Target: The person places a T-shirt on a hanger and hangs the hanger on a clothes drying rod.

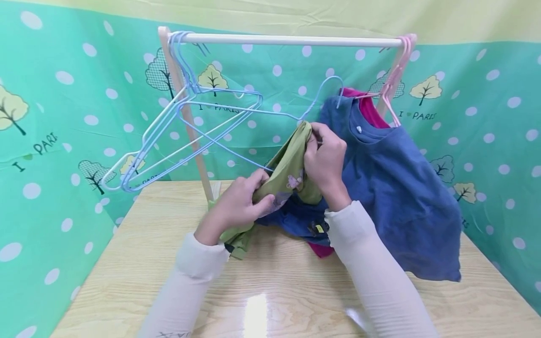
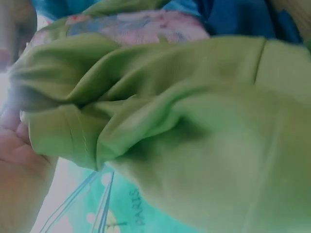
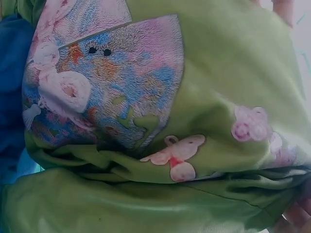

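Both hands hold a green shirt (image 1: 281, 176) with a pink and blue flower print, shown close up as the printed patch (image 3: 121, 82) in the right wrist view. My left hand (image 1: 238, 199) grips its cloth at the lower left, thumb in front. With bent fingers my right hand (image 1: 325, 157) pinches the upper edge, just below the hook of a blue wire hanger (image 1: 274, 112). One end of this hanger disappears into the shirt; the other sticks out to the left. Folds of green cloth (image 2: 194, 97) fill the left wrist view.
A rack with a white rail (image 1: 287, 40) stands on the wooden table (image 1: 169, 263). Blue and white hangers (image 1: 186, 70) hang at its left, pink hangers (image 1: 399, 70) at its right. A blue T-shirt (image 1: 401, 188) hangs at right before a magenta garment (image 1: 369, 110).
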